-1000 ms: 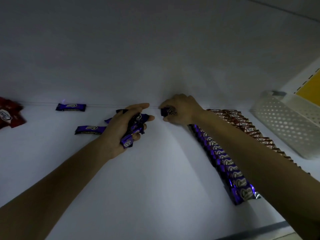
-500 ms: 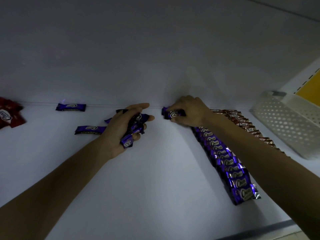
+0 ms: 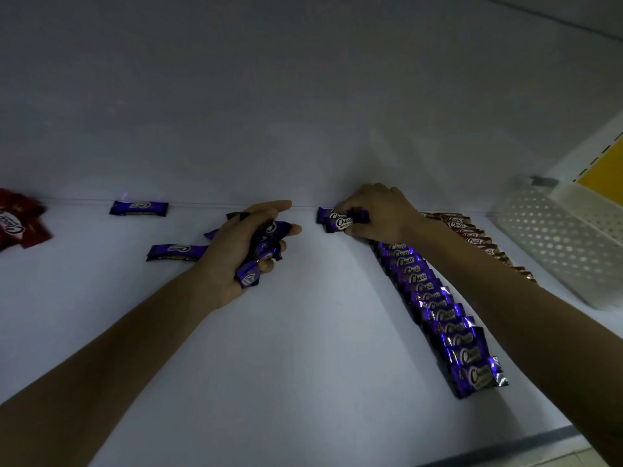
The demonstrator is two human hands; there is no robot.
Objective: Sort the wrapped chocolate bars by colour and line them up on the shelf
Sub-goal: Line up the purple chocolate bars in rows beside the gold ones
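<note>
Head view:

- The shelf (image 3: 269, 365) is white. Its back edge meets the back wall (image 3: 303, 96) at 12 o'clock, and its front edge (image 3: 505, 446) runs along 5 to 6 o'clock.
- The left hand (image 3: 242, 251) is near centre. Its fingers are clenched round a bundle of purple bars (image 3: 248, 278), with the index finger and thumb pointing toward 3 o'clock.
- The right hand (image 3: 377, 214) is at the back edge. Its fingers pinch a single purple bar (image 3: 337, 221), which projects toward 9 o'clock. Contact with the shelf cannot be confirmed.
- The purple row (image 3: 445, 318) is made of overlapping bars and runs from the right hand toward 5 o'clock.
- The brown row (image 3: 472, 234) lies parallel, just beside the purple row on its 3 o'clock side. The right forearm hides much of it.
- At 9 o'clock of the left hand there are two loose bars. The far loose bar (image 3: 139, 208) lies at the back edge. The near loose bar (image 3: 175, 252) has one end behind the hand.
- The red wrappers (image 3: 17, 220) lie at the 9 o'clock frame edge.
- The white perforated basket (image 3: 556, 244) stands at 3 o'clock, near the brown row.
- Open room: bare shelf surface shows between the forearms, from the hands down to the front edge.
</note>
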